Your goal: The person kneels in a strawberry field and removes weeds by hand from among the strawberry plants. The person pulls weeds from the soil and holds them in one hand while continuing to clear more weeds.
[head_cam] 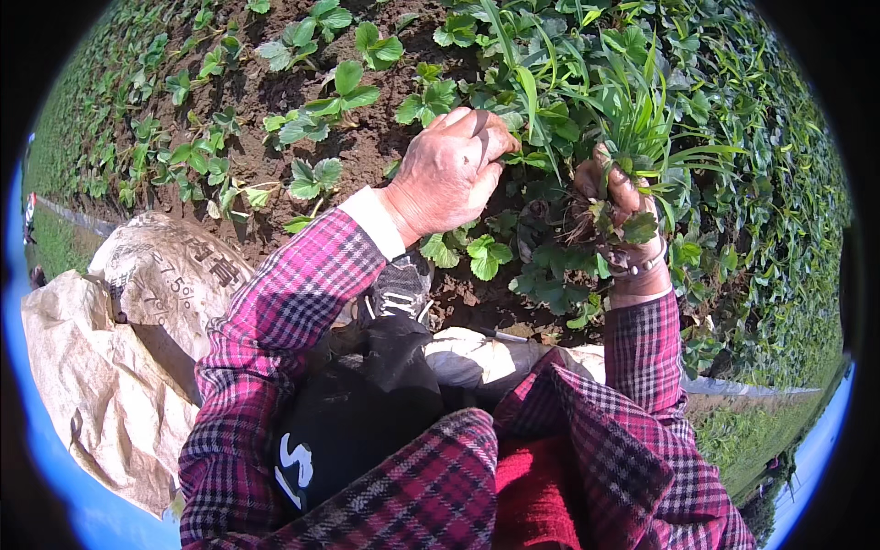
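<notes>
My right hand [629, 196] is closed around a clump of uprooted grass weeds [636, 117], with brown roots [581, 220] hanging toward the left and a few broad leaves caught in the fingers. My left hand [454, 172] is low over the strawberry plants, its fingers curled in and their tips beside tall grass blades [533, 96]. Leaves and the hand itself hide whether anything is pinched there. Just below my left hand grows a small strawberry plant [489, 256] with bright green leaves.
A large stained woven sack [103, 385] bearing print stands at left. Strawberry plants [320, 179] in brown soil spread on the left, with denser greenery [749, 137] on the right. My dark shoe [399, 289] is at the bed's edge, near a thin white-ended object [505, 335].
</notes>
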Tool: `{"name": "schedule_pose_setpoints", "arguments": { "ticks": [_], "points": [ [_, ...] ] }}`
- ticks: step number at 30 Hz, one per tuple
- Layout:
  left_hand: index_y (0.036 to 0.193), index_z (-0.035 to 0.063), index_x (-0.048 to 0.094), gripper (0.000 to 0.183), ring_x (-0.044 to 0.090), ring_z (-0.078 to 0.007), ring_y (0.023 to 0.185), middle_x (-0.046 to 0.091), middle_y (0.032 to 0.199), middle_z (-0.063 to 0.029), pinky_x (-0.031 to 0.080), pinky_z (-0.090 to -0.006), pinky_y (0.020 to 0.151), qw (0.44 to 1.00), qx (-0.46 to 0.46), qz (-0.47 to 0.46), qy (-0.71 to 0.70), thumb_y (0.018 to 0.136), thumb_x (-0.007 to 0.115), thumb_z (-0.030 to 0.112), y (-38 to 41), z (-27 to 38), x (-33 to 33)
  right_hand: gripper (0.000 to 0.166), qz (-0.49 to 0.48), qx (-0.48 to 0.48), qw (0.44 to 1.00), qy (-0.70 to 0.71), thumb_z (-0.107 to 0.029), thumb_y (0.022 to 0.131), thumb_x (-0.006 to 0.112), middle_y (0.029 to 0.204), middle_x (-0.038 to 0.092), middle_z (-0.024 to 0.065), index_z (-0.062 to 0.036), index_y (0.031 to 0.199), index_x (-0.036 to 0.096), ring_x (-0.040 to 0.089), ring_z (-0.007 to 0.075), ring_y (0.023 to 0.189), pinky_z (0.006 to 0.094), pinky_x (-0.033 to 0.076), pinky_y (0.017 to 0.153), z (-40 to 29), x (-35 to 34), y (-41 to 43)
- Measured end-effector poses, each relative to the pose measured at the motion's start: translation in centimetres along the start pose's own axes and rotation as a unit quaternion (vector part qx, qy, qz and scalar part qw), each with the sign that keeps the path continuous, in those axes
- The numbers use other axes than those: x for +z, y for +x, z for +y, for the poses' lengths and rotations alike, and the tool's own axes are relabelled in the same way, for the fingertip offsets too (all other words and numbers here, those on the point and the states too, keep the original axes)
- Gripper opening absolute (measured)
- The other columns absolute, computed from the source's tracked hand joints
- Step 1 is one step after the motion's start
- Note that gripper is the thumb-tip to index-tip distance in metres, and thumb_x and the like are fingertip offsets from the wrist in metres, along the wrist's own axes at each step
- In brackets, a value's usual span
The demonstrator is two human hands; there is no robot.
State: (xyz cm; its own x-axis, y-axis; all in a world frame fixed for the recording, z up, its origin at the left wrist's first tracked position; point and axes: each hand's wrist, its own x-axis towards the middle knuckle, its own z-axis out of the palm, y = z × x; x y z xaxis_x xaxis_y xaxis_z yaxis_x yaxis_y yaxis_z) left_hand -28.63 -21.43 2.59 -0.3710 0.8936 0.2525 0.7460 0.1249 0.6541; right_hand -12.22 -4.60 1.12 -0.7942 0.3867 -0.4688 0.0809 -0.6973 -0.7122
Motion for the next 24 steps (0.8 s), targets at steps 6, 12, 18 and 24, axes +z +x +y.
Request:
{"name": "schedule_pose_setpoints", "arguments": {
  "ticks": [6, 12, 18, 24],
  "points": [
    [0.085, 0.0064, 0.055, 0.017, 0.054, -0.0238, 0.083, 0.055, 0.079, -0.0057, 0.04, -0.0396, 0.076, 0.959, 0.082, -0.166, 0.216, 0.069, 0.058, 0.011, 2.2, -0.1, 1.3, 0.02, 0.025, 0.023, 0.999, -0.036, -0.017, 0.086, 0.054, 0.08, 0.06, 0.002, -0.0014, 0.096, 0.063, 0.053, 0.0067, 0.065, 0.0177, 0.041, 0.054, 1.4, 1.7, 1.9],
    [0.082, 0.0055, 0.06, 0.016, 0.054, -0.024, 0.084, 0.057, 0.084, -0.0064, 0.037, -0.0385, 0.082, 0.978, 0.049, -0.115, 0.169, 0.066, 0.062, 0.011, -1.4, -1.6, 1.7, 0.024, 0.157, 0.005, 0.987, -0.022, -0.013, 0.079, 0.062, 0.079, 0.063, 0.0063, 0.0029, 0.097, 0.063, 0.058, 0.0132, 0.062, 0.0247, 0.046, 0.055, 0.8, 1.7, 3.6],
    [0.085, 0.0068, 0.06, 0.019, 0.055, -0.0248, 0.087, 0.057, 0.088, -0.0066, 0.035, -0.0425, 0.088, 0.98, 0.043, -0.091, 0.172, 0.067, 0.062, 0.013, -1.7, -1.9, 1.6, 0.024, 0.116, -0.15, 0.809, -0.556, -0.01, 0.067, 0.065, 0.078, 0.065, 0.0121, 0.0011, 0.088, 0.063, 0.06, 0.0186, 0.067, 0.0313, 0.049, 0.065, -0.3, 3.1, 6.8],
    [0.082, 0.0047, 0.054, 0.018, 0.054, -0.0313, 0.082, 0.055, 0.08, -0.0117, 0.042, -0.0423, 0.076, 0.987, 0.0, -0.103, 0.124, 0.067, 0.063, 0.008, -1.4, -1.1, 1.0, 0.022, -0.003, -0.177, 0.54, -0.823, -0.011, 0.056, 0.064, 0.08, 0.06, 0.0144, -0.0072, 0.077, 0.059, 0.06, 0.0322, 0.08, 0.0392, 0.05, 0.071, 1.6, 6.2, 9.1]
  ]
}}
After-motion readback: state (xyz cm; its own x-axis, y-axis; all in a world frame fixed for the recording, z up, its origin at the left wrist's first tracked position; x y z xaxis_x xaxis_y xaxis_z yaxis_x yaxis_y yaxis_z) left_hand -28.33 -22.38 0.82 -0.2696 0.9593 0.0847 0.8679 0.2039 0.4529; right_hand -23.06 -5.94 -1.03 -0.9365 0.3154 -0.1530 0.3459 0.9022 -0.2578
